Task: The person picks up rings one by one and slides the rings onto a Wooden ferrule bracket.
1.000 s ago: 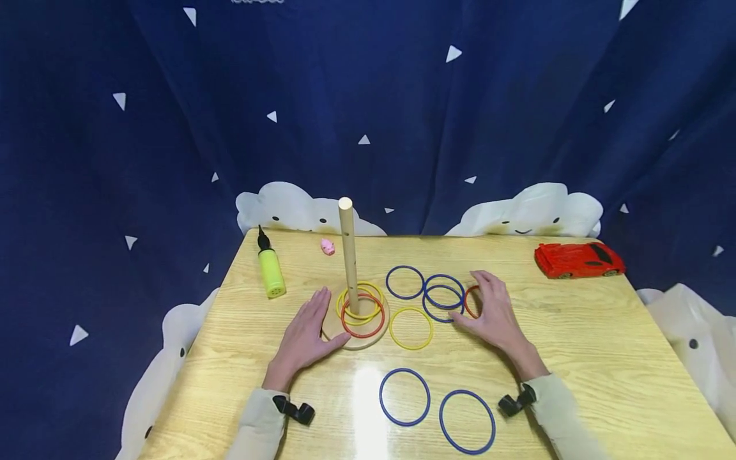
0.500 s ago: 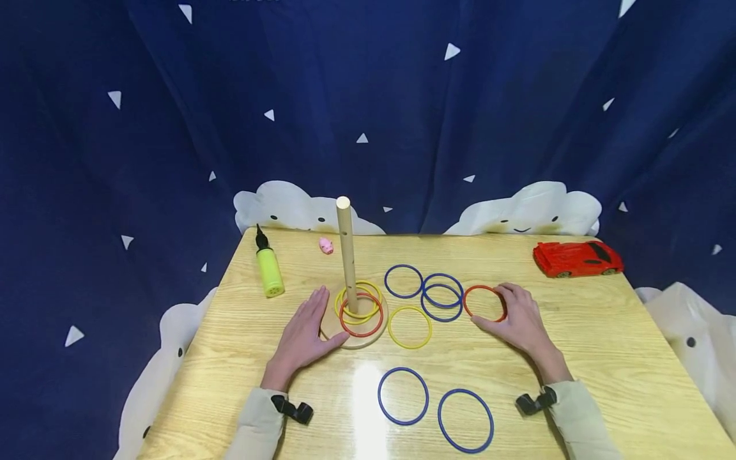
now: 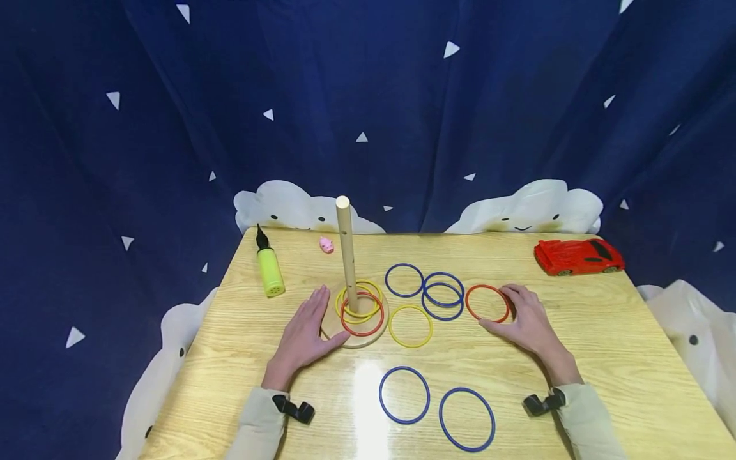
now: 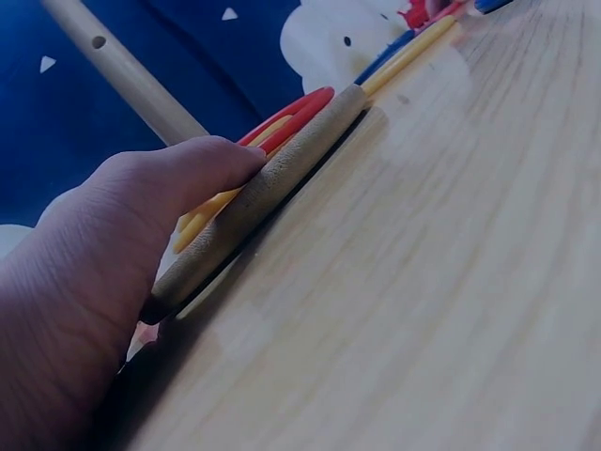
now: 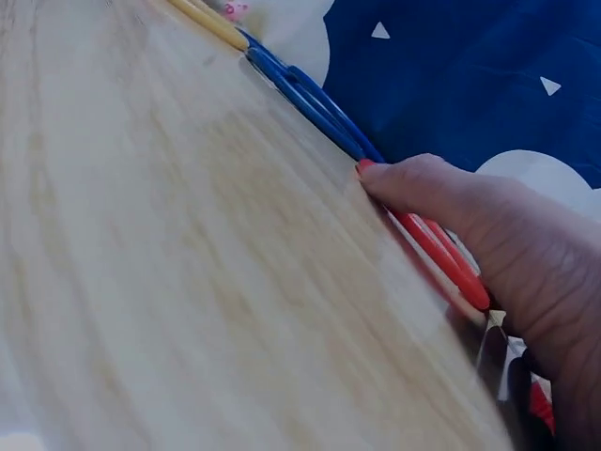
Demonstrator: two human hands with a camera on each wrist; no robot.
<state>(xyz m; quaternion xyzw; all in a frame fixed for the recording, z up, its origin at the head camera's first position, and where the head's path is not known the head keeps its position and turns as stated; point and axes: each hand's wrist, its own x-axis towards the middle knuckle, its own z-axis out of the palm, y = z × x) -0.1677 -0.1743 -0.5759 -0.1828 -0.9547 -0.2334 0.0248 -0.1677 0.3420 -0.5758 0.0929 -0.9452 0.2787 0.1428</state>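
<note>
In the head view my left hand [image 3: 305, 332] lies against the left side of a ring-toss stand's round wooden base [image 3: 333, 335], its fingers straight. Its thumb reaches the near rim, by a red ring. An upright wooden peg [image 3: 347, 255] rises from the base, encircled by yellow rings [image 3: 374, 288]; the red ring [image 3: 382, 319] overlaps them. My right hand [image 3: 529, 322] holds another red ring [image 3: 468, 306] flat on the table, fingers at its right edge and thumb at its near edge. The right wrist view shows that thumb on the red ring [image 5: 441, 254]; the other fingers are hidden.
Between the hands lie a yellow ring [image 3: 391, 327] and several blue rings [image 3: 404, 264]; more blue rings [image 3: 404, 422] lie nearer. A green hand pump [image 3: 271, 271], a pink pig figure [image 3: 326, 245] and a red toy car [image 3: 577, 257] sit toward the back of the wooden table [image 3: 621, 358].
My right hand has moved right from over the red ring's left part to its right side, uncovering the ring. The ring has shifted very slightly right. My left hand stays at the base.
</note>
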